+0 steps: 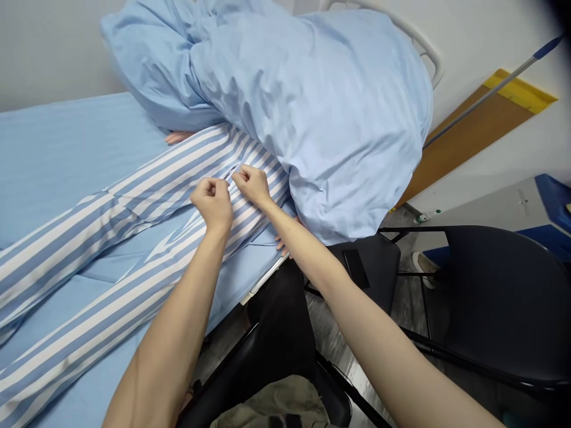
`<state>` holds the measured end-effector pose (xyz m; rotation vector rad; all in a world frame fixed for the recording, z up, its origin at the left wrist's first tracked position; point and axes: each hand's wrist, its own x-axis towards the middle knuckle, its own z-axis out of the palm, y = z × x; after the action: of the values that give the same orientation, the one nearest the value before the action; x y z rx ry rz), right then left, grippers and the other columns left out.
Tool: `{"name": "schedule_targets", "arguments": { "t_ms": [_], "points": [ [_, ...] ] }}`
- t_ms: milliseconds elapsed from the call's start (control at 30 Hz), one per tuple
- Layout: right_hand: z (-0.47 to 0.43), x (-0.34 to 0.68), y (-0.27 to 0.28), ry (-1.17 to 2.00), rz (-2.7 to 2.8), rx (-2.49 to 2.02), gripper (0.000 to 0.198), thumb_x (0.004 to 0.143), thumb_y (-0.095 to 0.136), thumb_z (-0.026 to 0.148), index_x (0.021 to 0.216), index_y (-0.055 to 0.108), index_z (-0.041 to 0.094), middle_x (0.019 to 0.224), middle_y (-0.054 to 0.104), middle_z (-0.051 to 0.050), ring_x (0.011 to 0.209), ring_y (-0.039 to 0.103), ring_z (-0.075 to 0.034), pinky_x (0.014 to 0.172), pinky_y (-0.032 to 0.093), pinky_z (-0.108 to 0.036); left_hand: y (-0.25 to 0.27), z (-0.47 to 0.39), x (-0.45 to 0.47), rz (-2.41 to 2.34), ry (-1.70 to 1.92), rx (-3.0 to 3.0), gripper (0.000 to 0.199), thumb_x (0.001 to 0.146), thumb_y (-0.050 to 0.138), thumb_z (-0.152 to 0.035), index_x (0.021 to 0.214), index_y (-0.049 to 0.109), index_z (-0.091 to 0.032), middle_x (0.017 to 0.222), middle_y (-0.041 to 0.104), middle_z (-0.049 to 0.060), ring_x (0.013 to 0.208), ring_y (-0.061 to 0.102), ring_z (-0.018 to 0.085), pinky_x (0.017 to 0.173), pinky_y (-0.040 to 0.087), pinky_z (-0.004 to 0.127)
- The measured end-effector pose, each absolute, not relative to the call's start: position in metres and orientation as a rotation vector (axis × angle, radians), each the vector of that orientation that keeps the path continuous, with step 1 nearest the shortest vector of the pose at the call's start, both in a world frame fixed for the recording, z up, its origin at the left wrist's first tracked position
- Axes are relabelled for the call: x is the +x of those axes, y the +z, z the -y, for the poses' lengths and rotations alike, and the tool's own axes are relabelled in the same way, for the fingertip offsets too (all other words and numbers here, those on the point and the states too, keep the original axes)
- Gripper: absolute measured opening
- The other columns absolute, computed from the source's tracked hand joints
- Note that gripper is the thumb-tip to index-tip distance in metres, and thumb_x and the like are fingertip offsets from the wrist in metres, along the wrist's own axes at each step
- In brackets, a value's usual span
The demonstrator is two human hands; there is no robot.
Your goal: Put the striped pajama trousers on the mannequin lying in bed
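Note:
My left hand [213, 205] is closed in a loose fist, thumb uppermost, over the thigh of a person in blue-and-white striped trousers [147, 190]. Close beside it, my right hand [253, 184] is also curled into a fist above the upper thigh. I see nothing in either fist. Whether the fists touch the cloth or hover just over it is hard to tell. A light blue quilt [312, 101] covers the person's upper body. Part of the person's hand [178, 137] shows under its edge, and fingers [281, 245] of another lie at the near bed edge, partly behind my right forearm.
The legs rest on a bed with a light blue sheet [66, 137]. Black chairs [499, 303] stand at the right, one with a dark flat object [355, 267] on its seat. A brown board [473, 128] and a pole [486, 95] lean against the wall.

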<state>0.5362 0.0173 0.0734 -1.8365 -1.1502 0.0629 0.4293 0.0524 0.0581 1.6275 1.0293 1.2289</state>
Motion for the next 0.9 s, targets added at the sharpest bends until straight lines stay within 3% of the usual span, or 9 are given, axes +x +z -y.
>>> {"name": "schedule_targets", "arguments": {
  "t_ms": [333,500,900],
  "points": [
    [-0.015,0.546,0.083,0.167,1.251,-1.801,0.035,0.086,0.052,0.024,0.061,0.029,0.020,0.059,0.030,0.006,0.059,0.029,-0.008,0.061,0.023,-0.024,0.064,-0.040,0.431,-1.085,1.082,1.625,0.017,0.074,0.054,-0.016,0.058,0.050,-0.019,0.053,0.041,-0.006,0.058,0.038,0.012,0.062,0.032,0.026],
    [-0.025,0.562,0.107,0.025,1.283,-1.811,0.034,0.086,0.051,0.024,0.062,0.029,0.020,0.060,0.029,0.006,0.060,0.028,-0.008,0.062,0.022,-0.024,0.065,-0.039,0.433,-1.096,1.080,1.629,0.016,0.074,0.054,-0.017,0.058,0.051,-0.020,0.053,0.041,-0.005,0.058,0.040,0.013,0.061,0.032,0.027],
    [-0.029,0.582,0.068,0.017,1.045,-1.902,0.033,0.087,0.049,0.025,0.062,0.029,0.020,0.059,0.027,0.006,0.060,0.029,-0.009,0.061,0.023,-0.024,0.062,-0.038,0.428,-1.016,1.097,1.597,0.015,0.074,0.053,-0.019,0.059,0.053,-0.019,0.054,0.044,-0.004,0.057,0.040,0.011,0.059,0.033,0.025]
  ]
}}
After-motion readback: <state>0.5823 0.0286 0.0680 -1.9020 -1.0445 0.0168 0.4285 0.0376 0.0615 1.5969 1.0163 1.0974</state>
